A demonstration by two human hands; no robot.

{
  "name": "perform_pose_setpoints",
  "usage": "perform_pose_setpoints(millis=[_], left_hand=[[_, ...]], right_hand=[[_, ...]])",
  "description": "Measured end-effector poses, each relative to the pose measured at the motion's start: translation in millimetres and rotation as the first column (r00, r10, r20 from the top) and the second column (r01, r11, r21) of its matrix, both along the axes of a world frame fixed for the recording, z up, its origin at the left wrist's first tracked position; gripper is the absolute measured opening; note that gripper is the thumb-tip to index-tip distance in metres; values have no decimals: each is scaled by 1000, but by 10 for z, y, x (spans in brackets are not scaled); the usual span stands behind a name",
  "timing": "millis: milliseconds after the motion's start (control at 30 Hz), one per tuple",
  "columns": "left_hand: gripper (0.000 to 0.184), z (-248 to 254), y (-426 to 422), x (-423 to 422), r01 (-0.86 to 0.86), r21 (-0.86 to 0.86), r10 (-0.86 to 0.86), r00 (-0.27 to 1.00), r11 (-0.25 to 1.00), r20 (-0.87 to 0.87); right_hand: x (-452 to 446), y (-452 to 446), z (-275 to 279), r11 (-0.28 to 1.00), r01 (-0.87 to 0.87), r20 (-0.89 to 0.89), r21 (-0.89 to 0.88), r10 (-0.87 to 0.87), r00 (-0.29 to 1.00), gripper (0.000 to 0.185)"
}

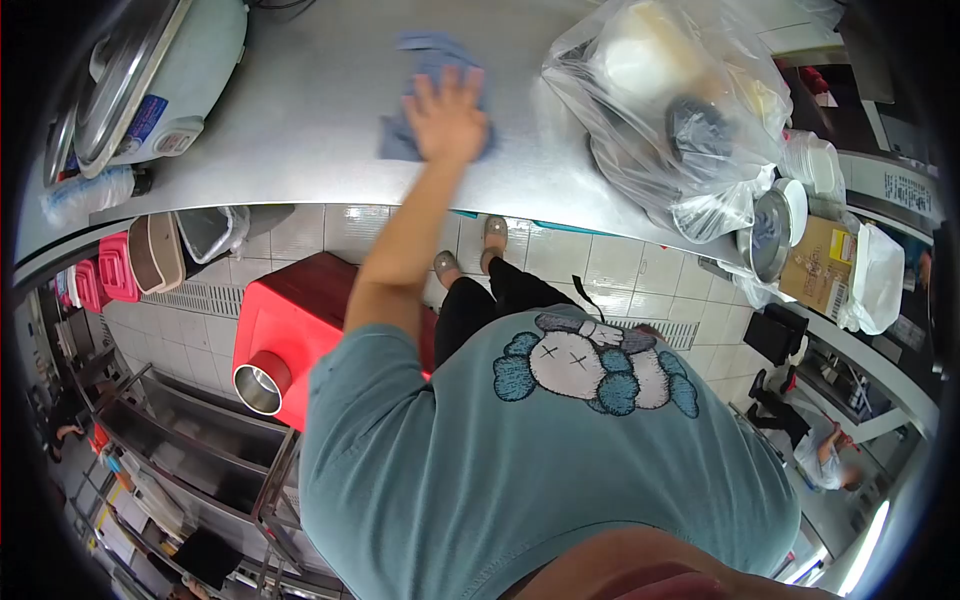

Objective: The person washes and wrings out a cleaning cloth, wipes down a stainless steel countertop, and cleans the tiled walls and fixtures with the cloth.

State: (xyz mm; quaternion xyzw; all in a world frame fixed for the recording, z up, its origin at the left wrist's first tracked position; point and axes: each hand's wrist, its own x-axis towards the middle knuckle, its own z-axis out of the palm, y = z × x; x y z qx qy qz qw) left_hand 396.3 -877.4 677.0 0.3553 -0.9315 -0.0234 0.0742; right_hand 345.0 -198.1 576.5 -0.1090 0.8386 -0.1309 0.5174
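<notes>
Left hand (450,125) open, seemingly spread to press the blue cloth (399,141) flat on the worktop (310,90); right hand's state indeterminable from here.

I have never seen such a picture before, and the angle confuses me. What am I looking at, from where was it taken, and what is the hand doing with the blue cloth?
There is no machine here, only a person with bare hands. The single picture comes from a camera worn on the head, looking forward and down, so the person's own shirt fills the lower part and the shoes appear above it. The wide view bends straight edges.

The left hand lies flat, fingers spread, on a blue-grey cloth on the metal table. It presses or rests on the cloth rather than gripping it. I cannot make out the right hand.

Also on the table are a pale appliance at left and a filled clear plastic bag at right.
</notes>
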Motion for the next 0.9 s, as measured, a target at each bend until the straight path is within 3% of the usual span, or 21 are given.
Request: perform_pose_setpoints(millis=[67, 100, 167, 233, 267, 333, 367, 433, 467, 500, 533, 567, 633, 700, 767, 833, 867, 900], left_hand=[[62, 127, 598, -307, 157, 125, -162, 986, 980, 34], [64, 144, 880, -396, 231, 155, -231, 973, 960, -23], [69, 208, 1387, -463, 376, 281, -364, 926, 883, -96], [66, 58, 1685, -381, 436, 247, -427, 900, 866, -92], [64, 57, 1725, -295, 523, 252, -489, 852, 814, -187], [58, 3, 1716, -78, 727, 165, -660, 678, 666, -325], [55, -30, 1606, 82, 826, 69, -761, 545, 559, -351], [53, 101, 1297, 407, 889, 87, -866, 457, 449, -203], [54, 231, 1013, 543, 859, 123, -838, 511, 496, -193], [55, 327, 766, 737, 827, 178, -804, 561, 534, -195], [58, 327, 541, 920, 807, 165, -796, 589, 567, -142], [62, 315, 326, 1102, 787, 163, -784, 614, 596, -96], [67, 486, -142, 1489, 723, 231, -733, 678, 650, -60], [62, 517, -683, 1815, 628, 270, -657, 753, 730, 27], [53, 276, -1324, 2118, 337, 241, -345, 939, 910, -8], [35, 175, -1793, 2260, -5, -14, 0, 929, 1000, -370], [35, 155, -1935, 2197, 1, -27, -11, 930, 1000, -367], [33, 209, -2000, 2011, -343, 212, 401, 835, 915, -378]], right_hand=[[-97, -336, 152, 992, -53, -127, -117, 38, 991, 28], [-149, -690, 480, 988, -74, -163, -134, 52, 985, 27], [-295, -943, 460, 980, -39, -179, -195, 4, 984, 26], [-374, -1108, 461, 966, -5, -188, -258, -46, 981, 24], [-422, -1194, 484, 970, 17, -165, -243, -58, 984, 24], [-486, -1411, 640, 981, -48, -206, -189, 8, 978, 22], [-518, -1341, 537, 972, -139, -234, -192, 92, 968, 22], [-760, -847, -467, 947, -255, -291, -193, 193, 937, 25], [-987, -605, -981, 946, -15, -98, -322, -18, 995, 29], [-900, -1044, -330, 942, -185, -253, -279, 114, 961, 29], [-914, -1148, -338, 971, 1, -141, -238, -36, 989, 29], [-996, -1068, -705, 936, 100, -17, -337, -112, 994, 29], [-852, -1674, 142, 986, -120, -207, -117, 94, 974, 34], [-879, -2045, 347, 985, -153, -134, -80, 142, 981, 36], [-849, -2477, 665, 981, -190, -51, -40, 188, 981, 39], [-826, -3017, 1118, 927, -329, 151, -181, 357, 922, 46], [-904, -3271, 1215, 738, -532, 156, -414, 634, 758, 51], [-780, -3679, 1565, 698, -585, 102, -413, 673, 732, 50]])
